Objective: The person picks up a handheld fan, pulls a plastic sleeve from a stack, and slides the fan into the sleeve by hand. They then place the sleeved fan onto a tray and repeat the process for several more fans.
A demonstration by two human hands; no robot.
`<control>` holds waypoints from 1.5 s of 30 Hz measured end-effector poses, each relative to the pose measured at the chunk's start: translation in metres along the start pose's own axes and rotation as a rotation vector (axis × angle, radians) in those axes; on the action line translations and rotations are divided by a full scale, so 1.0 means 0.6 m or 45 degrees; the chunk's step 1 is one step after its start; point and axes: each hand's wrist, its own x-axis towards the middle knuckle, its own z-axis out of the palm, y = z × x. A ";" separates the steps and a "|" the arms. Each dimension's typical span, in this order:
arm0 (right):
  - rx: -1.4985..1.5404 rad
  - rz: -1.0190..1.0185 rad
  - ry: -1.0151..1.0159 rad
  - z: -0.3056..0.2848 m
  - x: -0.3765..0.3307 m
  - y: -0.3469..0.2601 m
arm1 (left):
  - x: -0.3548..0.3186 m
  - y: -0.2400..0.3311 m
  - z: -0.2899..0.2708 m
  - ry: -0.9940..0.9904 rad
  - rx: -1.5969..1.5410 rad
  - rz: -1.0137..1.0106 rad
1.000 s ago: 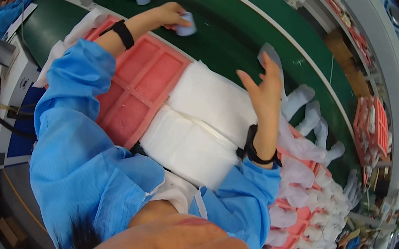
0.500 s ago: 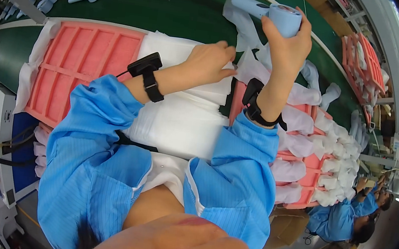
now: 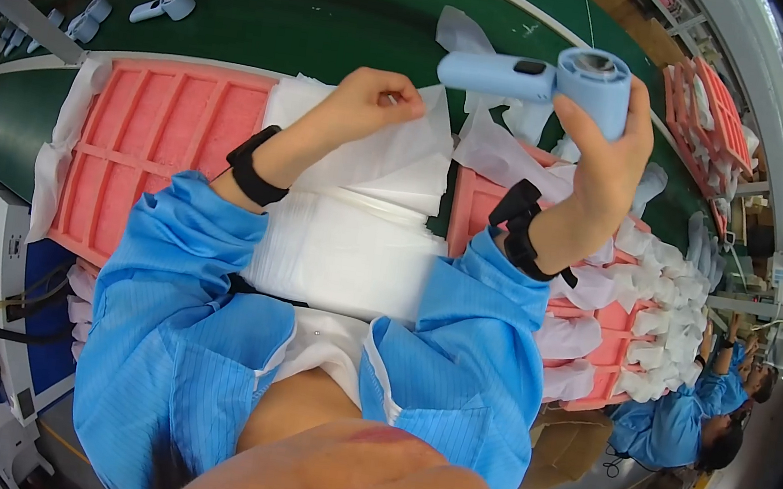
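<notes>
My right hand [image 3: 615, 160] grips a light blue handheld fan [image 3: 503, 76] by its round head, thumb on the near side, handle pointing left. Between my arms lies a thick stack of thin white packaging bags [image 3: 340, 258]. Above the stack, my left hand [image 3: 375, 104] has its fingers curled and pinched on the top white bag [image 3: 410, 138], whose translucent edge is lifted. Left of the stack is a pink divided tray [image 3: 154, 129] with bare compartments. To the right, another pink tray [image 3: 481, 202] is partly covered by white-wrapped pieces.
A green work surface [image 3: 344, 1] runs along the far side, with a loose fan [image 3: 176, 3] and others at far left. Stacked pink trays [image 3: 715, 119] stand at far right. A metal post [image 3: 44, 26] rises at left. Co-workers in blue [image 3: 674, 430] are at right.
My right hand has moved right and nearer with the fan, turning it slightly. My left hand has shifted left from the stack's far right corner, and the top bag's edge now lifts with it.
</notes>
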 end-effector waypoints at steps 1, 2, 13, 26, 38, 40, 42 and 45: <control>-0.004 -0.005 0.000 -0.002 -0.004 -0.002 | -0.002 0.012 -0.010 0.018 -0.181 -0.004; 0.012 0.006 -0.037 -0.003 -0.008 -0.004 | -0.004 0.028 -0.020 0.017 -0.184 0.003; -0.086 -0.489 -0.538 0.184 -0.019 0.030 | -0.048 0.126 -0.074 0.533 -0.930 0.175; -0.447 -0.708 -0.160 0.208 -0.022 0.057 | -0.066 0.131 -0.007 0.766 0.586 0.862; 0.399 -0.155 -0.477 0.197 -0.036 0.035 | -0.054 0.124 -0.068 0.798 0.705 0.804; 0.519 -0.140 -0.569 0.197 -0.034 0.035 | -0.066 0.139 -0.094 0.448 -0.046 0.546; 0.076 -0.386 -0.593 0.210 -0.033 0.035 | -0.067 0.144 -0.100 0.266 -0.409 0.411; -0.182 -0.474 -0.568 0.213 -0.027 0.062 | -0.063 0.148 -0.092 0.369 -0.396 0.547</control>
